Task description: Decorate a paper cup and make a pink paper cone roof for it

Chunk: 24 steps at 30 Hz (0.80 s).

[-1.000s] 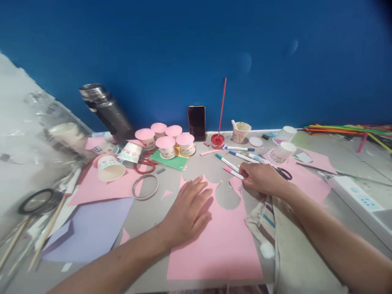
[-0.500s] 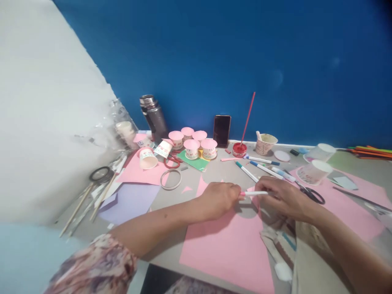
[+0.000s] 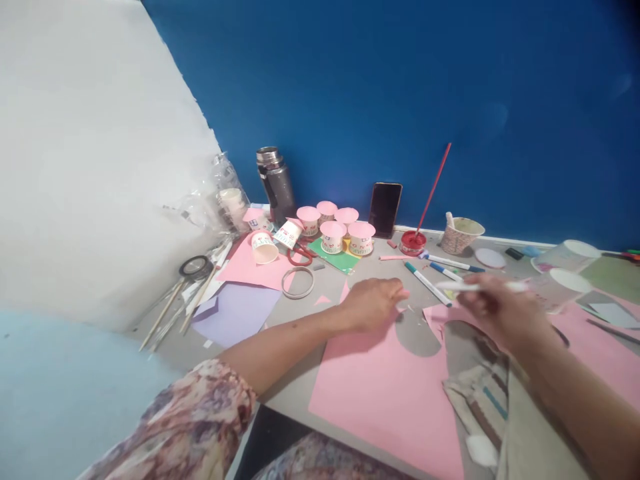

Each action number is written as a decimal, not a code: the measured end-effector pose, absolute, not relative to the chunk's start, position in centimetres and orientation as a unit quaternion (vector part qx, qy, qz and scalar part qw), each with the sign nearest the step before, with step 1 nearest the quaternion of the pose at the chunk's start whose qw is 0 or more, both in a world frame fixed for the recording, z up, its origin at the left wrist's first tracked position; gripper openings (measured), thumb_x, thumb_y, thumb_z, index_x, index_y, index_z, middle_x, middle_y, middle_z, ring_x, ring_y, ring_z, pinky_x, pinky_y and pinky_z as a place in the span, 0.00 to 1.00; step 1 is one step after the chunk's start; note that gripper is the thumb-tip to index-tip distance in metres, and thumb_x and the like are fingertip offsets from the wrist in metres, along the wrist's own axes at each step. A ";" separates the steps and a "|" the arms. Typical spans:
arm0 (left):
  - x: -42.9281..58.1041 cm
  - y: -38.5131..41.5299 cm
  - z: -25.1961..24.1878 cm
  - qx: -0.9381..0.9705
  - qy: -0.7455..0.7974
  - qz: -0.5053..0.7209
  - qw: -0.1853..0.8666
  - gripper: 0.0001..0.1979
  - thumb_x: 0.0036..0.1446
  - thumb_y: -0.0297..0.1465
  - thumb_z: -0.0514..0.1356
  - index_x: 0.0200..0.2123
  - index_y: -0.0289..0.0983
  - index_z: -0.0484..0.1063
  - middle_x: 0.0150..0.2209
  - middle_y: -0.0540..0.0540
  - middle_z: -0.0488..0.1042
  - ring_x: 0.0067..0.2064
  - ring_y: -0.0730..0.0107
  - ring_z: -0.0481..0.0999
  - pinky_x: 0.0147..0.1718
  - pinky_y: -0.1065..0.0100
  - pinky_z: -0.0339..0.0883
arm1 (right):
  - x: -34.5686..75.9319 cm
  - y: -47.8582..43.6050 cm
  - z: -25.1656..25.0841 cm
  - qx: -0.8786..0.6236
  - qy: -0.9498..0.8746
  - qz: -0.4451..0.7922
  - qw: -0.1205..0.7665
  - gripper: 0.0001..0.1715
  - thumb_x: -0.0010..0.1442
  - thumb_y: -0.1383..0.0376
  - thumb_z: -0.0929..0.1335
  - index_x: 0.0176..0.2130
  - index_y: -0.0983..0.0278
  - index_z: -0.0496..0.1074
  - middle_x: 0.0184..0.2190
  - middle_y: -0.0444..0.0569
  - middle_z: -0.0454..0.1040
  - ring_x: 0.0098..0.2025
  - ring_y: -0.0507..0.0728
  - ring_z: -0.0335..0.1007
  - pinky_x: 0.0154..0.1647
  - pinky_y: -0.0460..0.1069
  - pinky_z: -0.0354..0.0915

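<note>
My right hand (image 3: 500, 313) is raised over the right part of the table, closed on a white felt-tip pen (image 3: 450, 287); motion blurs both. Over the upper part of a pink sheet of paper (image 3: 385, 393), my left hand (image 3: 375, 303) is closed, fingers pinched together. A small pink pen cap (image 3: 404, 294) pokes out at its fingertips. Round and curved pieces are cut out of the sheet's top right. Between the hands lies a felt-tip pen with a green end (image 3: 425, 281). White paper cups (image 3: 333, 241) with pink paper discs on top stand behind the left hand.
A dark flask (image 3: 277, 187), a phone (image 3: 385, 210), a red pot (image 3: 413, 243) with a tall stick and a patterned cup (image 3: 461, 237) stand along the blue wall. Red-handled scissors (image 3: 301, 255), a tape roll (image 3: 299, 283) and purple paper (image 3: 240, 313) lie left. A cloth (image 3: 483, 403) lies right.
The pen has come apart from my left hand, which keeps the pink cap. My right hand has moved away to the right with the pen. The whole view has shifted slightly.
</note>
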<state>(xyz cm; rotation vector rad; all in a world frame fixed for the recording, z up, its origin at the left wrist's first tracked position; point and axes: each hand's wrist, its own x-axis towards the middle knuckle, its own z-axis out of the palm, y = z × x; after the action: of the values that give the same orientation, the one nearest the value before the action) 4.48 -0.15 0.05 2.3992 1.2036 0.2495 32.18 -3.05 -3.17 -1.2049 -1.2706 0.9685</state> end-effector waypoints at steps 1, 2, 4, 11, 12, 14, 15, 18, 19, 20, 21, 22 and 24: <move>4.2 0.1 -0.2 0.863 0.449 0.090 0.214 0.17 0.75 0.40 0.48 0.36 0.40 0.69 0.35 0.45 0.79 0.37 0.61 0.78 0.31 0.65 0.59 | 33.1 -2.5 -2.8 -0.502 -0.510 0.402 0.571 0.21 0.56 0.42 0.73 0.29 0.54 0.73 0.17 0.43 0.61 0.20 0.55 0.57 0.19 0.53 0.57; 4.0 0.4 -0.5 0.860 0.457 0.091 0.209 0.17 0.75 0.39 0.48 0.37 0.39 0.70 0.35 0.44 0.79 0.38 0.59 0.78 0.32 0.65 0.60 | 33.9 -2.0 -2.6 -0.497 -0.486 0.398 0.598 0.24 0.57 0.40 0.71 0.26 0.54 0.70 0.15 0.40 0.54 0.18 0.53 0.50 0.17 0.51 0.53; 4.0 1.0 -1.1 0.860 0.457 0.097 0.206 0.17 0.74 0.40 0.48 0.39 0.39 0.72 0.37 0.43 0.79 0.40 0.58 0.79 0.34 0.64 0.62 | 34.6 -1.3 -2.6 -0.481 -0.402 0.445 0.639 0.21 0.53 0.44 0.74 0.26 0.55 0.69 0.15 0.38 0.52 0.18 0.51 0.47 0.17 0.49 0.50; 1.9 2.0 -0.2 0.842 0.478 0.165 0.189 0.15 0.69 0.37 0.56 0.56 0.42 0.71 0.56 0.43 0.76 0.52 0.59 0.78 0.47 0.62 0.68 | 32.7 -1.4 -4.2 -0.519 -0.379 0.483 0.595 0.21 0.46 0.50 0.81 0.32 0.63 0.79 0.20 0.41 0.67 0.22 0.47 0.60 0.18 0.43 0.56; 0.2 1.8 0.0 0.825 0.515 0.165 0.166 0.11 0.69 0.35 0.56 0.50 0.41 0.73 0.52 0.43 0.77 0.50 0.59 0.78 0.46 0.62 0.68 | 32.7 -1.4 -4.2 -0.520 -0.375 0.479 0.600 0.21 0.46 0.50 0.81 0.31 0.62 0.79 0.20 0.41 0.66 0.22 0.47 0.60 0.18 0.42 0.56; -3.9 0.9 0.4 0.791 0.587 0.132 0.111 0.09 0.68 0.35 0.54 0.40 0.40 0.73 0.45 0.44 0.78 0.45 0.58 0.78 0.42 0.61 0.67 | 33.0 -1.2 -4.2 -0.520 -0.368 0.477 0.606 0.21 0.46 0.51 0.82 0.31 0.63 0.79 0.20 0.40 0.66 0.22 0.47 0.59 0.17 0.41 0.56; -5.9 0.3 0.4 0.777 0.614 0.109 0.088 0.10 0.68 0.35 0.54 0.40 0.40 0.73 0.44 0.44 0.78 0.45 0.57 0.78 0.40 0.61 0.67 | 33.1 -1.1 -4.2 -0.519 -0.367 0.479 0.605 0.21 0.46 0.51 0.82 0.32 0.63 0.79 0.20 0.40 0.66 0.22 0.47 0.59 0.17 0.41 0.56; -10.6 -1.8 -0.2 0.735 0.674 0.030 0.072 0.11 0.67 0.39 0.54 0.42 0.40 0.72 0.47 0.43 0.76 0.44 0.56 0.78 0.36 0.61 0.65 | 33.1 -1.0 -4.5 -0.516 -0.368 0.490 0.598 0.20 0.47 0.52 0.82 0.31 0.63 0.79 0.21 0.41 0.68 0.22 0.47 0.59 0.17 0.41 0.57; -11.5 -2.4 -0.6 0.734 0.674 0.021 0.081 0.11 0.67 0.39 0.54 0.43 0.40 0.71 0.48 0.43 0.76 0.45 0.56 0.79 0.36 0.62 0.65 | 32.9 -1.0 -4.6 -0.518 -0.370 0.491 0.595 0.20 0.47 0.52 0.82 0.32 0.63 0.80 0.21 0.42 0.69 0.23 0.47 0.59 0.17 0.41 0.58; -12.0 -2.9 -1.0 0.732 0.675 0.022 0.086 0.10 0.67 0.37 0.54 0.44 0.40 0.71 0.48 0.43 0.76 0.46 0.56 0.79 0.36 0.62 0.65 | 32.7 -1.1 -4.7 -0.524 -0.374 0.489 0.589 0.20 0.47 0.52 0.82 0.32 0.63 0.80 0.22 0.43 0.70 0.23 0.48 0.60 0.18 0.41 0.59; -12.2 -3.2 -1.4 0.732 0.675 0.024 0.084 0.09 0.68 0.36 0.53 0.45 0.40 0.70 0.48 0.43 0.76 0.45 0.57 0.79 0.36 0.63 0.65 | 32.5 -1.3 -4.8 -0.534 -0.381 0.484 0.580 0.20 0.48 0.52 0.82 0.33 0.63 0.81 0.22 0.44 0.72 0.24 0.48 0.61 0.19 0.42 0.60; -12.2 -3.3 -1.7 0.733 0.675 0.030 0.077 0.09 0.68 0.35 0.52 0.45 0.40 0.70 0.47 0.43 0.75 0.44 0.59 0.79 0.35 0.63 0.64 | 32.3 -1.5 -4.8 -0.546 -0.388 0.478 0.568 0.20 0.49 0.51 0.81 0.34 0.63 0.82 0.23 0.45 0.73 0.25 0.49 0.62 0.19 0.42 0.60; -12.1 -3.2 -2.3 0.736 0.673 0.039 0.060 0.11 0.69 0.35 0.51 0.45 0.40 0.71 0.47 0.43 0.73 0.37 0.62 0.77 0.32 0.63 0.64 | 31.9 -1.9 -4.7 -0.570 -0.400 0.467 0.545 0.21 0.50 0.50 0.81 0.36 0.63 0.82 0.23 0.45 0.73 0.25 0.49 0.62 0.19 0.42 0.61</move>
<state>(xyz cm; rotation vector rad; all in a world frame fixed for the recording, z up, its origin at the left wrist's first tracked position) -12.10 -3.17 -2.34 2.2273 2.0385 0.1190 31.92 -1.92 -4.72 -1.3510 -0.9497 1.1085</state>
